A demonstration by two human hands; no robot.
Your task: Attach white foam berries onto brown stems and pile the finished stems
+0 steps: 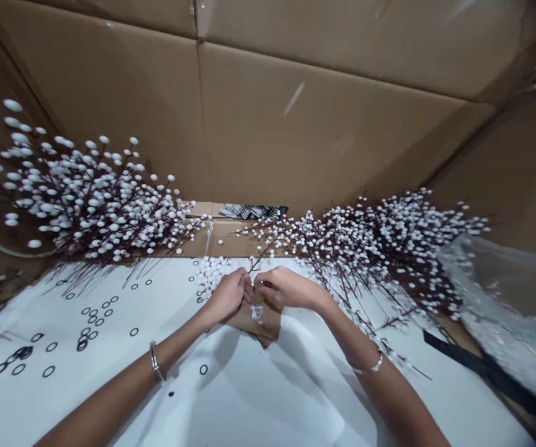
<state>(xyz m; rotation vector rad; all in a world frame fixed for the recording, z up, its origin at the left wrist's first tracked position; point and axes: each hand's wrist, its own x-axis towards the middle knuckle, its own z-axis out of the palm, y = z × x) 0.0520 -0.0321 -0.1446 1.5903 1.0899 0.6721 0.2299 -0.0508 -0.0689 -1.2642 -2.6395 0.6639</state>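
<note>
Both my hands are over a small piece of brown cardboard (pixel 261 328) with a white smear (pixel 257 313) on it. My left hand (pixel 231 292) is closed, its fingers curled round the lower part of a thin dark berry stem (pixel 255 263) that leans up between the hands. Fingertips pressed together, my right hand (pixel 289 287) pinches close beside that stem; what lies in the pinch is too small to make out. Just behind my left hand is a heap of loose white berries (pixel 211 273).
Bundles of white-berried stems lie at the left (pixel 91 198) and right (pixel 370 242). Black rings (pixel 93 316) are scattered over the white table (pixel 156 403). Cardboard walls (pixel 342 124) surround it. A clear plastic bag (pixel 519 316) and a black strip (pixel 463 360) are at the right.
</note>
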